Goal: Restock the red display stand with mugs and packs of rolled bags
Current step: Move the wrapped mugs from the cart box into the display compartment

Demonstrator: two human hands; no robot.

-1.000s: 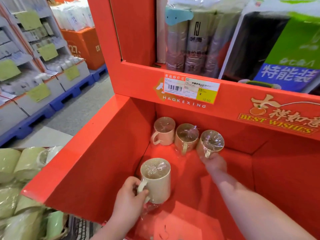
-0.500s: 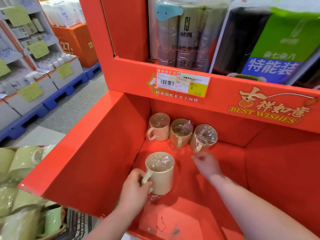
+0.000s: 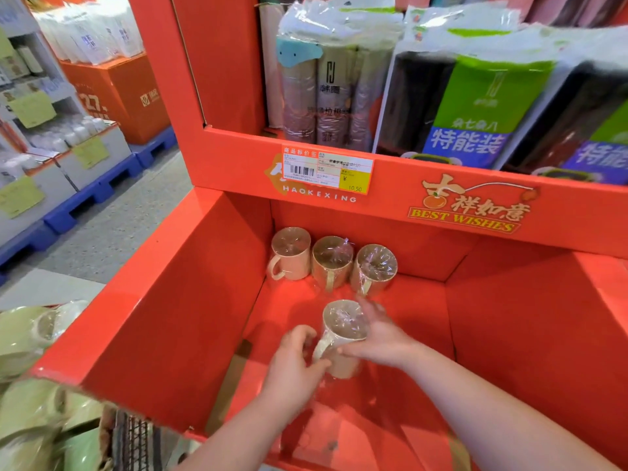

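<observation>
**Wrapped beige mug** [image 3: 343,334]: held upright between both hands, low inside the lower bin of the red display stand [image 3: 142,311], at lower centre of the frame. The mouth is sealed with clear film and the handle is turned toward the lower left. Whether the base touches the bin floor cannot be told.

**Left hand** [image 3: 292,365]: the fingers are curled in at the handle side, and the mug is gripped there.

**Right hand** [image 3: 384,338]: laid against the mug's right side. The fingers [image 3: 373,311] are wrapped round the far wall and the thumb is set across the near wall. The outline is blurred.

**Back row**: three further film-covered mugs are stood close together against the bin's rear wall, left of centre and apart from the held mug.
- Left mug [image 3: 292,254]: handle turned left.
- Middle mug [image 3: 332,263] and right mug [image 3: 373,270]: handles turned toward the bottom of the frame.

**Upper shelf**: a pack of beige rolled bags [image 3: 326,93] is stood upright at upper centre. A pack of black rolled bags [image 3: 475,103] with a green and blue label is stood to its right.

**Price label** [image 3: 328,169]: stuck on the shelf's front lip, with "10.50" printed on its yellow corner.

**Surroundings**:
- Green mugs [image 3: 30,338], film-wrapped, are heaped at lower left beside a wire basket [image 3: 136,436].
- Blue pallets [image 3: 91,195] and an orange carton [image 3: 119,93] are seen at upper left.
</observation>
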